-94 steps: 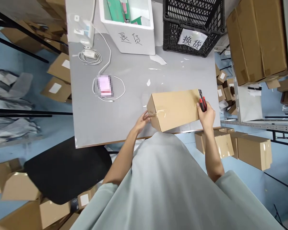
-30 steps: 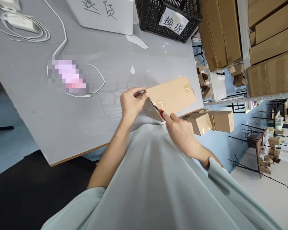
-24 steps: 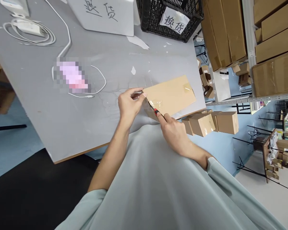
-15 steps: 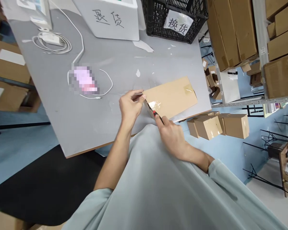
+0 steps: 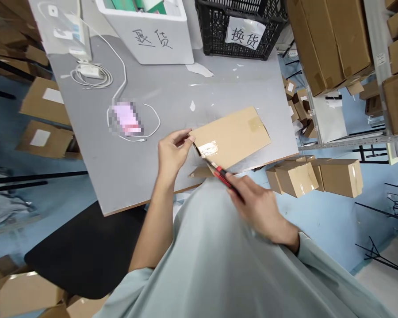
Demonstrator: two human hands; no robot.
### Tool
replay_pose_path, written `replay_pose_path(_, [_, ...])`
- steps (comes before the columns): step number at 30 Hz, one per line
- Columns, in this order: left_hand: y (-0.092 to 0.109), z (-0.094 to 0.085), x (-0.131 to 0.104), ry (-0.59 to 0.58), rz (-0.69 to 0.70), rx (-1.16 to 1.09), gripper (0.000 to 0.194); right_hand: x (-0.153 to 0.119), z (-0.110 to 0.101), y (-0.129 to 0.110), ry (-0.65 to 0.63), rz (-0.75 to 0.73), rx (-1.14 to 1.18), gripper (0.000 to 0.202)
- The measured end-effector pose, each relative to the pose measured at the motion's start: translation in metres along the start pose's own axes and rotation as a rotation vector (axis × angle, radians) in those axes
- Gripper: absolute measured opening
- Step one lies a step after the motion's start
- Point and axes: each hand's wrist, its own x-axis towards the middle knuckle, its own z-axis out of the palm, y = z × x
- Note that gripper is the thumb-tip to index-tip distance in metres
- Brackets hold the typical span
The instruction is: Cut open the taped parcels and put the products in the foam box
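Note:
A flat brown cardboard box [image 5: 234, 134] lies slanted near the front edge of the table, with clear tape on its top. My left hand [image 5: 173, 154] pinches the box's left corner between thumb and fingers. In my right hand [image 5: 257, 203] is a red and black utility knife [image 5: 223, 173], its blade pointing at the box's near-left end, close to the tape. Below that end, a cardboard flap [image 5: 201, 172] hangs outward. Whether the blade touches the cardboard I cannot tell.
At the back stand a white bin [image 5: 159, 42] and a black crate [image 5: 240, 33], both with handwritten labels. A blurred-out phone [image 5: 128, 118] and a white cable [image 5: 158, 121] lie left. Cartons [image 5: 296, 176] sit right, beyond the table; a black chair [image 5: 86, 251] is at lower left.
My right hand has drawn the knife back toward my body, so more of its red handle shows. The flap at the box's near end now sticks out. My left hand still pinches the corner.

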Motion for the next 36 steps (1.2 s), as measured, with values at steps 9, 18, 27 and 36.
replay_pose_path(9, [0.088,0.095,-0.038,-0.139,0.329,0.337,0.049,0.033,0.006,0.147,0.489,0.279,0.17,0.044])
replay_pose_path(18, [0.082,0.181,0.006,-0.17,0.382,0.623,0.085,0.078,0.024,0.199,0.574,0.152,0.394,0.043])
replay_pose_path(27, [0.074,0.159,0.009,-0.254,0.411,0.706,0.069,0.1,0.027,0.186,0.374,0.112,0.391,0.051])
replay_pose_path(36, [0.074,0.163,0.005,-0.243,0.397,0.684,0.061,0.1,-0.001,0.167,0.168,0.168,0.17,0.055])
